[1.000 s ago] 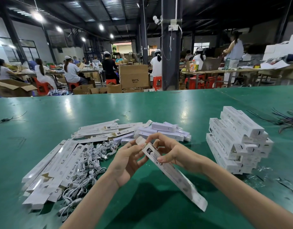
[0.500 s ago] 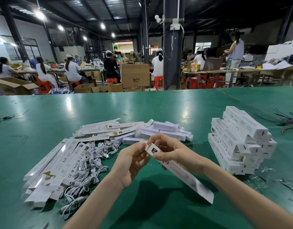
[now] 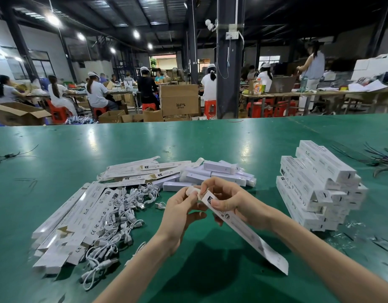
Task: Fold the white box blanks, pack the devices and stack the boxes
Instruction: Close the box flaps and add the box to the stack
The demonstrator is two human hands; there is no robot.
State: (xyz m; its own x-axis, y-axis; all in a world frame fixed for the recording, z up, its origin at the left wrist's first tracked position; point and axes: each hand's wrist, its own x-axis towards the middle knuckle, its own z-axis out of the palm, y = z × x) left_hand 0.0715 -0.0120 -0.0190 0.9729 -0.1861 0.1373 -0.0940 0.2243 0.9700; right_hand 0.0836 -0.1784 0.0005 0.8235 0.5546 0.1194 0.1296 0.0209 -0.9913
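Note:
Above the green table (image 3: 188,145) I hold a long white box (image 3: 245,231) slanting down to the right. My right hand (image 3: 228,200) grips its upper end. My left hand (image 3: 180,211) pinches the end flap at the box's top. Flat white box blanks (image 3: 75,221) lie fanned at the left, with more blanks (image 3: 136,171) behind. White short cables (image 3: 120,215) lie piled beside them. Several white devices (image 3: 219,173) lie beyond my hands. A stack of closed boxes (image 3: 315,186) stands at the right.
Dark wires (image 3: 383,158) lie at the table's right edge and a thin black wire (image 3: 7,156) at the far left. Beyond the table, people sit at benches among cardboard cartons (image 3: 180,99) and a dark pillar (image 3: 228,57).
Both hands stayed at the box's upper end; my left fingers moved onto the end flap and the box's lower end swung a little to the right.

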